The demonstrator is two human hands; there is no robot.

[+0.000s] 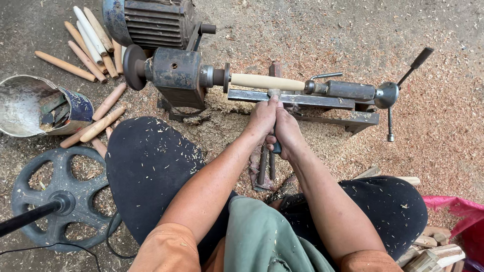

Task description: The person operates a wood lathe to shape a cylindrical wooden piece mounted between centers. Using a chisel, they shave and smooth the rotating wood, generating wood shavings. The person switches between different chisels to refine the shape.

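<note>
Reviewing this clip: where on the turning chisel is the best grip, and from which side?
Grip the turning chisel on its handle end, from the near side, as the left hand and right hand do. Its tip lies on the tool rest against the pale spindle, so the far end is best avoided.

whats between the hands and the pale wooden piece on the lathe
In the head view, only the tool that both hands grip, its tip reaching up to the wooden piece.
</note>
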